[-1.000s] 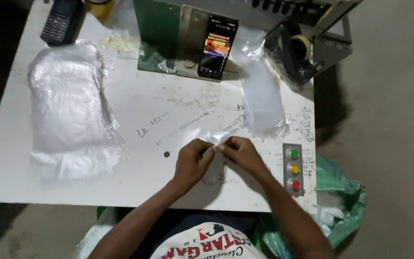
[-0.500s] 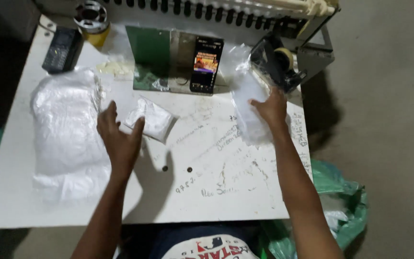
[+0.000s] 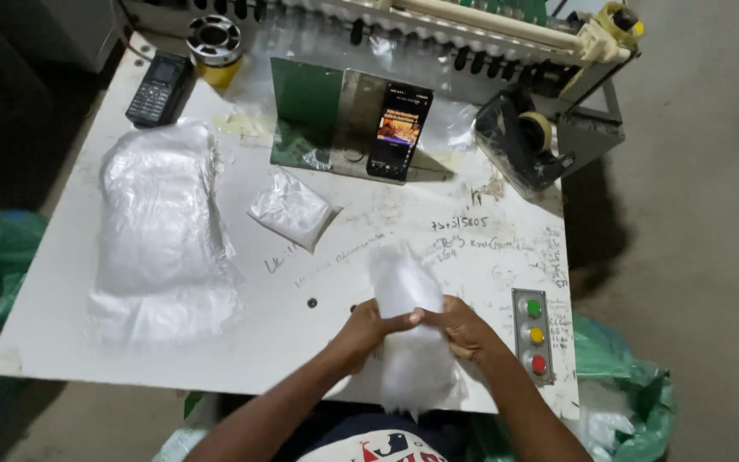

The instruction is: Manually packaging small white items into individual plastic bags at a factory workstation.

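Note:
A clear, empty plastic bag (image 3: 410,338) is held upright over the near edge of the white table (image 3: 53,334). My left hand (image 3: 368,331) grips its left side and my right hand (image 3: 460,327) grips its right side, thumbs meeting at the middle. The bag looks blurred. A small filled and folded plastic packet (image 3: 292,208) lies flat on the table, up and to the left of my hands. A large stack of clear plastic bags (image 3: 160,235) lies along the table's left side.
A smartphone (image 3: 399,131) with a lit screen leans on a green and metal stand (image 3: 322,115). A tape dispenser (image 3: 523,137) sits far right, a black handset (image 3: 157,87) and tape roll (image 3: 214,40) far left. Coloured buttons (image 3: 535,335) sit beside my right hand. Green bags (image 3: 635,393) lie below.
Both hands came back to the near edge. My right hand brought a clear bag from the far right; both hands now hold it. The folded packet stays where my left hand put it.

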